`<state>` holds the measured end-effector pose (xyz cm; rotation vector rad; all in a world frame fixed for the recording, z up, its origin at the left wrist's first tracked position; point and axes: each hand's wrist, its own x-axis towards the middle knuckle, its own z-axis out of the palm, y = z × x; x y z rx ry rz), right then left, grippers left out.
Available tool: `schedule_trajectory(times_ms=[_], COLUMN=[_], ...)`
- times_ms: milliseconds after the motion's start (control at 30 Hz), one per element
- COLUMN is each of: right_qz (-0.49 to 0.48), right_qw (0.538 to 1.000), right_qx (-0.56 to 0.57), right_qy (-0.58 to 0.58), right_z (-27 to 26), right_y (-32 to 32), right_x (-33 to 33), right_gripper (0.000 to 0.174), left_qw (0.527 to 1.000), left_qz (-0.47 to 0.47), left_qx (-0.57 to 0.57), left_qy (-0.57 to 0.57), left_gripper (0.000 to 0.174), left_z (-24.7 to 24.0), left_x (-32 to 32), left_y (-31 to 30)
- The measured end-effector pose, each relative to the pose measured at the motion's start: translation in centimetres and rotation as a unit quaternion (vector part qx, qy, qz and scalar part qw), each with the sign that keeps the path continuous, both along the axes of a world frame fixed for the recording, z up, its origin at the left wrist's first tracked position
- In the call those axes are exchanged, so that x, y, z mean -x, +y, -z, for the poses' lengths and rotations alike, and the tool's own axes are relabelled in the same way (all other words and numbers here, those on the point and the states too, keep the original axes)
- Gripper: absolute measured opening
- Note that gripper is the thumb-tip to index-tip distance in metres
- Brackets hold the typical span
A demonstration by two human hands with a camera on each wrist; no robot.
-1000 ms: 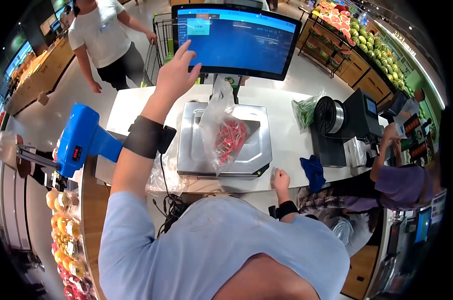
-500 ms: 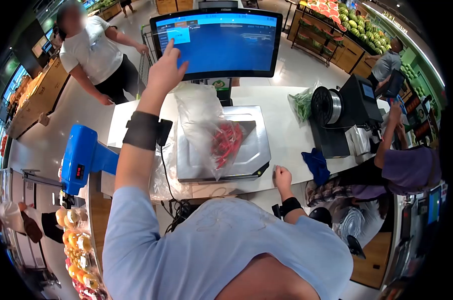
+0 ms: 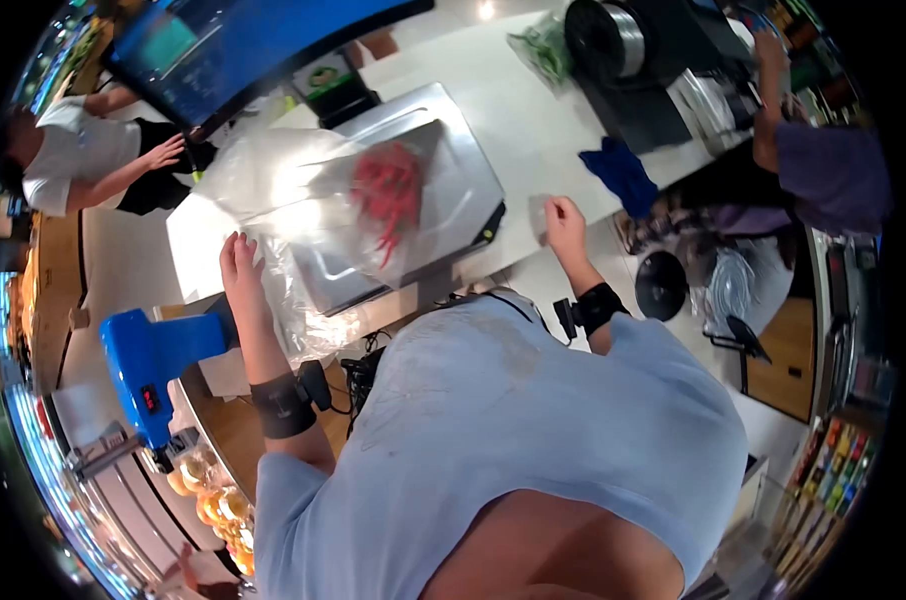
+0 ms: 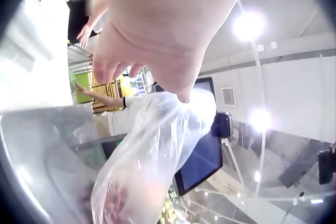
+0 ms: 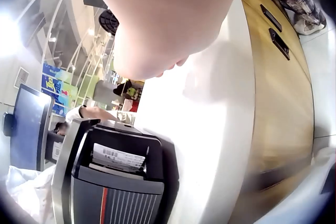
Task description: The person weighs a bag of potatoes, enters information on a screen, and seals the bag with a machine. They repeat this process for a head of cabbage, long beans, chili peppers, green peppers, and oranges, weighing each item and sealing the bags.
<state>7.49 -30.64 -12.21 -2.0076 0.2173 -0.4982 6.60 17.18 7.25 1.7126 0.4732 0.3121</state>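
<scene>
Red chilies (image 3: 388, 195) lie inside a clear plastic bag (image 3: 283, 190) on the steel plate of a scale (image 3: 458, 150). My left hand (image 3: 243, 275) is held beside the bag's loose upper end, its fingers lightly bent. In the left wrist view, the thumb tip of that hand (image 4: 152, 50) overlaps the bag (image 4: 152, 145). My right hand (image 3: 565, 228) hangs loosely curled at the counter's front edge, holding nothing. In the right wrist view, a printed label (image 5: 118, 155) shows in the slot of a black printer unit (image 5: 118, 192).
A touchscreen (image 3: 243, 50) stands behind the scale. On the white counter (image 3: 493, 70) are a bag of greens (image 3: 543, 52), a wire spool (image 3: 608, 40) and a blue cloth (image 3: 621, 175). A blue device (image 3: 138, 365) stands at left. People stand on both sides.
My left hand has come down from the touchscreen to beside the bag's upper end. My right hand stays near the counter edge. The head view has turned and tilted down.
</scene>
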Motion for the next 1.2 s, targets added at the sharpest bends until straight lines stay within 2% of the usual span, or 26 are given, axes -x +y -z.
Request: schedule_trajectory(times_ms=[33,67,100,133,200,267,367,533,633,667,733,767,800,867,900,967,1000,1067,1133,1200], right_qz=[0.009,-0.026,-0.063,-0.061,-0.126,-0.136,-0.149,-0.169,-0.201,-0.203,-0.208,-0.199,-0.19,-0.189,-0.185,-0.187,-0.187,-0.176,-0.167,-0.168], right_qw=[1.0,0.999,0.996,0.996,0.99,0.988,0.985,0.975,0.96,0.959,0.956,0.96,0.963,0.964,0.966,0.965,0.966,0.968,0.97,0.972], right_qx=[0.003,0.009,0.014,0.014,0.029,0.023,0.03,0.079,0.12,0.129,0.138,0.124,0.111,0.106,0.102,0.098,0.095,0.083,0.072,0.058], right_qy=[0.008,-0.026,-0.062,-0.057,-0.062,-0.067,-0.085,-0.123,-0.152,-0.151,-0.152,-0.154,-0.155,-0.154,-0.151,-0.152,-0.153,-0.156,-0.159,-0.154], right_z=[-0.6,-1.2,-2.0,-2.4,-3.0,-3.9,-4.7,-3.9,-3.6,-3.7,-3.7,-3.7,-3.6,-3.7,-3.7,-3.7,-3.7,-3.2,-3.2,-3.4], right_y=[0.4,0.9,1.5,2.1,3.3,4.3,5.0,5.7,5.8,5.6,5.7,5.8,5.9,5.9,5.9,6.0,6.0,6.2,6.4,6.4], right_x=[0.4,0.6,0.6,0.9,1.4,2.0,2.5,1.8,1.3,1.3,1.2,1.2,1.2,1.3,1.3,1.4,1.4,1.4,1.5,1.6], right_gripper=[0.013,0.011,0.01,0.01,0.016,0.017,0.019,0.019,0.016,0.015,0.013,0.011,0.01,0.009,0.008,0.008,0.007,0.007,0.007,0.007], left_qw=[1.0,1.0,0.998,0.995,0.997,0.998,0.998,0.995,0.989,0.989,0.985,0.986,0.985,0.985,0.985,0.966,0.966,0.933,0.922,0.877], left_qz=[0.017,0.022,0.061,0.098,0.083,0.038,-0.008,-0.047,-0.066,-0.07,-0.044,-0.037,-0.04,0.013,0.012,-0.018,-0.017,-0.064,-0.058,-0.057], left_qx=[-0.001,0.001,-0.009,-0.019,-0.003,0.055,0.053,0.087,0.128,0.126,0.163,0.158,0.157,0.155,0.154,0.229,0.227,0.327,0.353,0.454], left_qy=[-0.001,0.005,-0.002,-0.01,-0.001,0.006,-0.009,-0.021,-0.022,-0.024,-0.019,-0.049,-0.051,-0.077,-0.079,-0.121,-0.122,-0.137,-0.149,-0.145], left_gripper=[0.054,0.054,0.055,0.056,0.056,0.064,0.071,0.083,0.06,0.06,0.052,0.042,0.042,0.034,0.034,0.028,0.028,0.02,0.024,0.028], left_z=[0.3,0.5,0.7,0.8,1.5,-0.2,-0.8,-0.5,-0.4,-0.5,-0.9,-1.0,-0.7,0.9,2.0,3.6,3.1,2.2,1.2,0.3], left_x=[0.1,0.0,0.0,0.0,0.1,0.4,-0.1,-1.4,-2.2,-2.4,-2.7,-2.9,-3.1,-3.9,-4.5,-5.4,-5.4,-5.4,-5.9,-6.3], left_y=[-0.9,-1.9,-3.0,-3.7,-4.6,-7.1,-9.2,-9.1,-9.2,-9.1,-9.2,-9.5,-9.3,-8.2,-7.8,-7.3,-7.9,-9.3,-10.4,-11.3])
